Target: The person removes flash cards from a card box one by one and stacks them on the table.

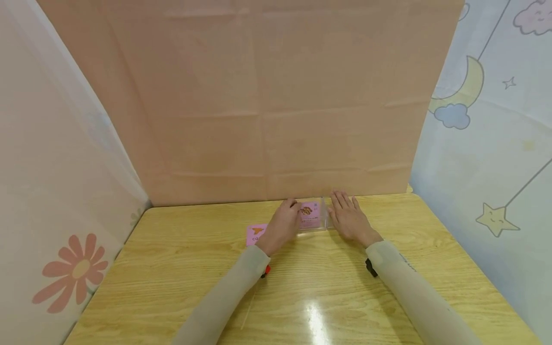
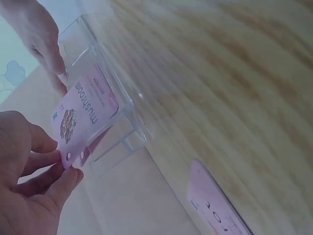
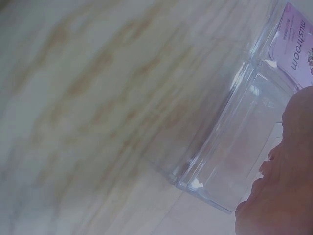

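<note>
A pink mushroom card (image 2: 80, 115) with a punched hole at its corner sits partly in a clear plastic box (image 2: 128, 108). My left hand (image 2: 27, 169) pinches the holed end of the card between thumb and fingers; another pink edge with a hole shows right behind it. My right hand (image 1: 350, 221) lies with straight fingers over the right part of the box (image 3: 230, 142). In the right wrist view only the side of that hand shows, along the box's edge. Left of the box, a pink card (image 1: 255, 233) with an orange picture lies on the table, partly covered by my left hand.
The wooden table (image 1: 194, 278) ends at a hanging tan cloth (image 1: 258, 120) just behind the box. Patterned cloths hang at the left (image 1: 64, 182) and right (image 1: 487, 158). Black wristbands show under both sleeves.
</note>
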`<state>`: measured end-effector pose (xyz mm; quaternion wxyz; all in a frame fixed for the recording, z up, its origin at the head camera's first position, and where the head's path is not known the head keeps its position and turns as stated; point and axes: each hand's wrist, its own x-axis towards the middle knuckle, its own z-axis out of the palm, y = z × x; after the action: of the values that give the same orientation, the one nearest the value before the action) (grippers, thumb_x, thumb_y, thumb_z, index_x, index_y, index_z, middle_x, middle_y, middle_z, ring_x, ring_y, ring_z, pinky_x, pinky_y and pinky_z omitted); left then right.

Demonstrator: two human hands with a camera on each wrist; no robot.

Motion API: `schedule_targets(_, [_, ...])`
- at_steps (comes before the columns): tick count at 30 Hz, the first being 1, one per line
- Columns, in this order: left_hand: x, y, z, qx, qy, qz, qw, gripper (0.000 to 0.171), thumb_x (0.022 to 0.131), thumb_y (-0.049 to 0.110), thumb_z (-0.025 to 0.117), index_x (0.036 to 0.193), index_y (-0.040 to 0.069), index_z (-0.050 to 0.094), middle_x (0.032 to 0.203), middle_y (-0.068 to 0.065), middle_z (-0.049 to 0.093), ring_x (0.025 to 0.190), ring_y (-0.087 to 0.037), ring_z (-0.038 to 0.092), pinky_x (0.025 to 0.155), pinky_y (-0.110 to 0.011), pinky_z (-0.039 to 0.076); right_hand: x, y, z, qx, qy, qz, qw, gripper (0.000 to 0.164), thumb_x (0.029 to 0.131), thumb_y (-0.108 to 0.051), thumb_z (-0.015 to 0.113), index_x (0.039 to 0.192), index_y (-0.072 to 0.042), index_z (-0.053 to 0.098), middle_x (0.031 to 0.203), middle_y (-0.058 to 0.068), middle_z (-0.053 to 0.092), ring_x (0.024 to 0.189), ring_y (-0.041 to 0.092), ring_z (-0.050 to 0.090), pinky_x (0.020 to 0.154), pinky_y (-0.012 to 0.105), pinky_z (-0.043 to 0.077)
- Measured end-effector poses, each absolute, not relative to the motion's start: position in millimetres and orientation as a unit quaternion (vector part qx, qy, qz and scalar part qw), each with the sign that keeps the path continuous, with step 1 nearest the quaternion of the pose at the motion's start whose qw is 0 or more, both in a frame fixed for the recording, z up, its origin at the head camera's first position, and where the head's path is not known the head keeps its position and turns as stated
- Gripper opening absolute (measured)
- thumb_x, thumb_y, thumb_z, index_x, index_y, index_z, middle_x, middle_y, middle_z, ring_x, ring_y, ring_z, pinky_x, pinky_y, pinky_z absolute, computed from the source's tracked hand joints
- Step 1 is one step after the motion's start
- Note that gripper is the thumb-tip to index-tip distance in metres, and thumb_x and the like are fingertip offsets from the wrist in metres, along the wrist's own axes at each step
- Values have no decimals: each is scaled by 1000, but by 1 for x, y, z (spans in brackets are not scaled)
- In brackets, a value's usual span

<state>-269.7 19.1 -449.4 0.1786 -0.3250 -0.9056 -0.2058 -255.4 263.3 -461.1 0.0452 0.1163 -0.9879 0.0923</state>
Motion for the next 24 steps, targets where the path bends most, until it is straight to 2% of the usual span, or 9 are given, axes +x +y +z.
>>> schedule_targets(7, [-271,16,-448,-326,-906,-208,171,29,105,7,59,130,-3,71,128,-16,71,119,-27,71,99,-32,62,-255,264,-462,117,-987,99,42,64,116,-33,27,166,4,13,176,25,10,163,48,9,131,69,6])
schedule_targets(11, [-271,14,-448,-327,-902,-237,157,27,105,7,61,128,0,72,130,-15,73,121,-26,72,99,-31,62,-256,265,-463,117,-987,100,40,64,116,-34,27,166,4,12,176,24,10,163,47,9,131,69,5])
schedule_targets(20, [-274,10,-444,-301,-881,-333,147,15,103,7,66,111,0,77,109,-11,76,95,-19,75,80,-22,64,-258,266,-462,116,-987,101,45,64,116,-33,27,166,4,13,176,24,11,163,47,8,131,69,5])
schedule_targets(24, [-276,8,-444,-276,-874,-382,121,14,102,6,68,108,-1,78,107,-14,77,97,-23,77,80,-24,65,-257,266,-461,116,-987,104,41,64,116,-33,27,166,4,13,176,25,10,163,47,8,131,70,5])
